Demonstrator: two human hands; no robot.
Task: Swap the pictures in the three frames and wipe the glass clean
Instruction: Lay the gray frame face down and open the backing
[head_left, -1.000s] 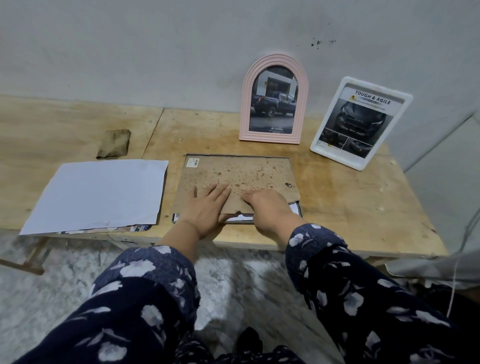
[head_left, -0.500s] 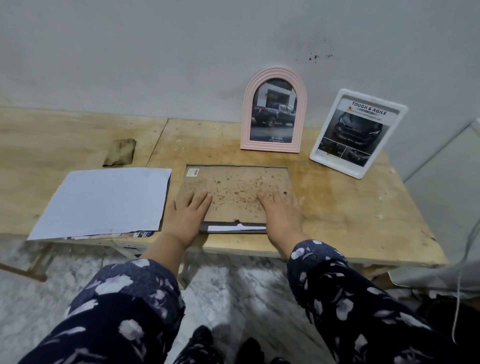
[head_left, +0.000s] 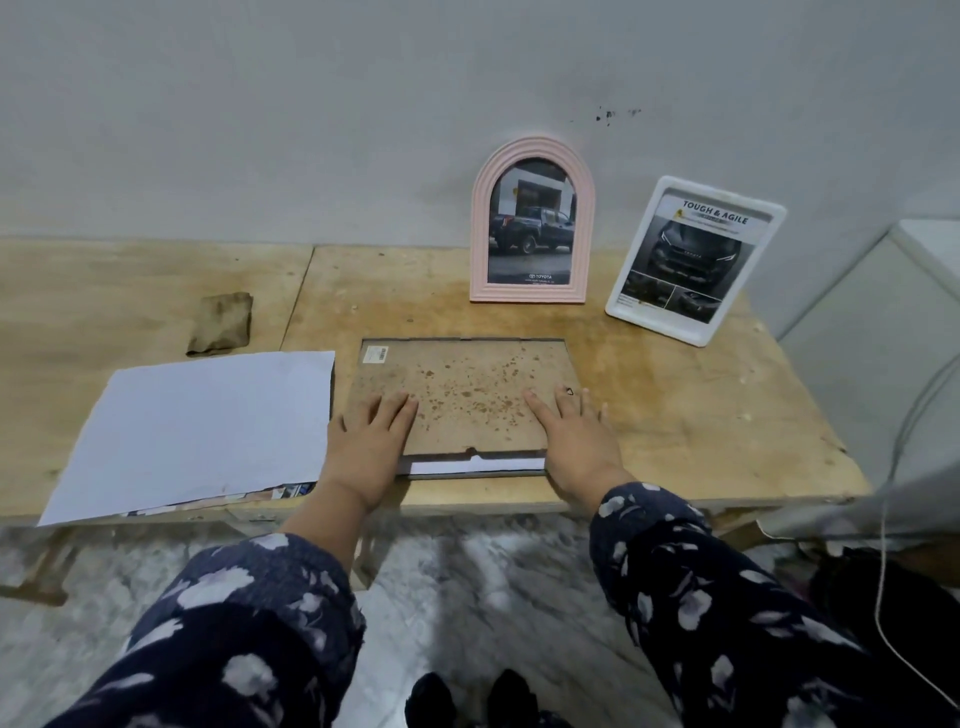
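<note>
A rectangular frame lies face down near the table's front edge, its spotted brown backing board (head_left: 462, 395) on top and a white strip of picture (head_left: 478, 465) showing at its near edge. My left hand (head_left: 371, 441) rests flat on the board's near left corner, fingers apart. My right hand (head_left: 576, 441) presses flat on the near right corner. A pink arched frame (head_left: 532, 156) with a truck picture stands against the wall. To its right leans a white frame (head_left: 696, 332) with a car advert. A brown cloth (head_left: 221, 322) lies at the left.
A stack of papers topped by a white sheet (head_left: 202, 431) lies left of the frame, overhanging the wooden table (head_left: 701, 426) edge. A white cabinet (head_left: 878, 332) and a thin cable (head_left: 883, 545) are at the right. The floor below is marbled.
The backing board, tilted and lifted a second ago, now lies flat in the frame. My hands have spread apart to its two near corners.
</note>
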